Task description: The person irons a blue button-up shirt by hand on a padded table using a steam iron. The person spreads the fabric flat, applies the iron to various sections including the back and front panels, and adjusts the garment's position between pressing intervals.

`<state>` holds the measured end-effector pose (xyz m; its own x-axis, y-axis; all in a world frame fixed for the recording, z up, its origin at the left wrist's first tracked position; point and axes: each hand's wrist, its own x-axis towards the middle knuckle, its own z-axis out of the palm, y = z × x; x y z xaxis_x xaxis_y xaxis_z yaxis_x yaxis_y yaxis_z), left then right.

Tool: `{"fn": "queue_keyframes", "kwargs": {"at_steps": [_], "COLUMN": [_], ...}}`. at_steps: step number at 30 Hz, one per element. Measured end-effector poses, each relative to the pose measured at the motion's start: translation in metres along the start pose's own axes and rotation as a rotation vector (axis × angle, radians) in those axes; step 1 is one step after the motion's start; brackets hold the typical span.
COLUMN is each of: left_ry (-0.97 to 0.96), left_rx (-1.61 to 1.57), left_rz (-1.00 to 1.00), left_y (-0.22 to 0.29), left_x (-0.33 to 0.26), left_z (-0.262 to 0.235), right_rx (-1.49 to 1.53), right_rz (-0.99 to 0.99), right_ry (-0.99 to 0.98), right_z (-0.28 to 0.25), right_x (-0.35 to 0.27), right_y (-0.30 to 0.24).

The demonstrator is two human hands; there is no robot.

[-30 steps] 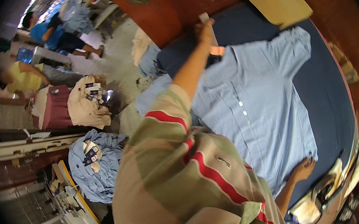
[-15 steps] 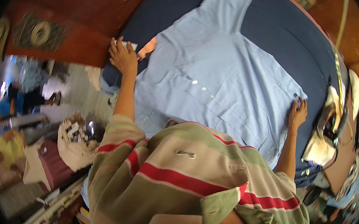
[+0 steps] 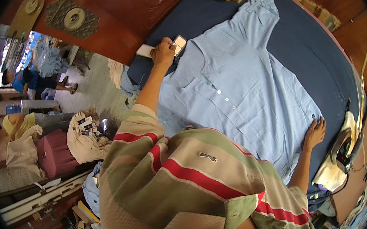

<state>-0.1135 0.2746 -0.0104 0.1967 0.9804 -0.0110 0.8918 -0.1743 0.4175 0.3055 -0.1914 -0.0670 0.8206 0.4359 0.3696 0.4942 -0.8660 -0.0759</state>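
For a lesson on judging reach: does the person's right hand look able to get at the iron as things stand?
Probably yes. The right hand rests flat on the hem of the light blue shirt, and the iron sits just beyond it on the pale cloth at the table's edge, with nothing visible between them.

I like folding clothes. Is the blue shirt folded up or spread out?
Spread out. The shirt lies flat on the dark blue pad, buttoned, one sleeve out; the left hand is at its collar, the right hand at its hem.

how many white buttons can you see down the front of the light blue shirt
3 white buttons on the light blue short-sleeved cotton shirt: one at, one at, one at, in a row mid-placket. More may be hidden lower down or near the collar.
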Motion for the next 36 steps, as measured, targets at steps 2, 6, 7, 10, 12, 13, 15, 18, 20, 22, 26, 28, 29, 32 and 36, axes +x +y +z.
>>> {"fn": "queue_keyframes", "kwargs": {"at_steps": [2, 6, 7, 10, 12, 13, 15, 18, 20, 22, 26, 28, 29, 32, 36], "left_ry": [0.237, 0.64, 0.54, 0.222, 0.06, -0.02, -0.034, -0.111, -0.215, -0.156, -0.105, -0.038, -0.005, -0.185, -0.181], "left_rx": [0.077, 0.132, 0.134, 0.202, 0.278, 0.313, 0.348, 0.552, 0.758, 0.866, 0.872, 0.781, 0.733, 0.402, 0.291], "left_rz": [-0.033, -0.1, -0.039, 0.179, 0.272, 0.315, 0.418, 0.561, 0.622, 0.818, 1.188, 1.078, 1.024, 0.217, -0.173], "left_y": [-0.004, -0.039, -0.051, -0.084, -0.089, -0.086, -0.084, -0.087, -0.071, -0.053, -0.014, -0.019, -0.022, -0.007, 0.012], "left_x": [-0.012, -0.027, -0.03, -0.041, -0.039, -0.038, -0.03, -0.014, -0.003, 0.007, 0.021, 0.023, 0.026, 0.024, 0.002], "left_z": [-0.004, 0.003, 0.001, -0.017, -0.034, -0.043, -0.052, -0.061, -0.078, -0.091, -0.093, -0.077, -0.067, -0.043, -0.02], "right_rx": [0.0, 0.005, 0.009, 0.047, 0.03, 0.021, 0.011, 0.009, 0.01, 0.027, 0.018, 0.028, 0.037, 0.035, 0.027], "right_rz": [-0.005, -0.03, -0.031, -0.046, -0.028, -0.022, -0.011, -0.006, 0.0, 0.002, 0.01, 0.009, 0.002, 0.006, 0.016], "right_ry": [-0.002, 0.004, 0.007, 0.02, 0.007, 0.003, -0.006, -0.01, -0.013, -0.024, -0.011, -0.019, -0.017, -0.001, 0.001], "right_z": [-0.002, -0.001, -0.001, 0.002, 0.001, -0.001, -0.003, -0.002, -0.002, -0.001, -0.002, -0.002, -0.001, 0.0, 0.001], "right_x": [0.001, 0.004, 0.003, 0.004, 0.002, 0.002, 0.002, 0.003, 0.003, 0.004, 0.002, 0.002, 0.004, 0.003, 0.002], "right_y": [0.001, 0.0, 0.001, 0.004, 0.003, 0.003, 0.001, -0.004, -0.001, 0.001, 0.001, -0.001, -0.002, 0.0, 0.002]}}
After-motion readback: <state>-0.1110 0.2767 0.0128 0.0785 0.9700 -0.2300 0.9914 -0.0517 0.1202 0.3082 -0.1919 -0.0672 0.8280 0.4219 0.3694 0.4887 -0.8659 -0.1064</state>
